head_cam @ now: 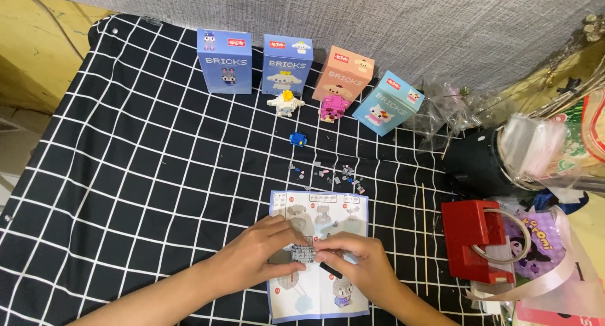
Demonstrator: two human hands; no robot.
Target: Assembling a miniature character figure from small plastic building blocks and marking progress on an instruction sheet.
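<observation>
We work at a desk (126, 175) covered with a black cloth ruled in white squares, pushed against a grey fabric wall. The instruction sheet (318, 253) lies flat in front of us, and we take it as our landmark. Directly above the middle of the sheet our hands meet: the left hand (255, 253) and the right hand (359, 263) are drawn together, fingertips pinched from both sides on a small grey brick assembly (304, 253), held just over the printed diagrams, probably so the build can be checked against them. Whether a dark piece under the right fingers is a separate part we cannot tell. Just beyond the far edge of the sheet lies a scatter of loose small bricks (334, 172), close enough to pick from, and a little farther a blue brick piece (297, 139). Well beyond the sheet, along the wall, four boxes stand in a row, with a white finished figure (285, 103) and a pink finished figure (332, 107) set before them, out of the working area. To the right of the sheet lie a thin wooden stick (425, 238) and a red holder (474, 238).
</observation>
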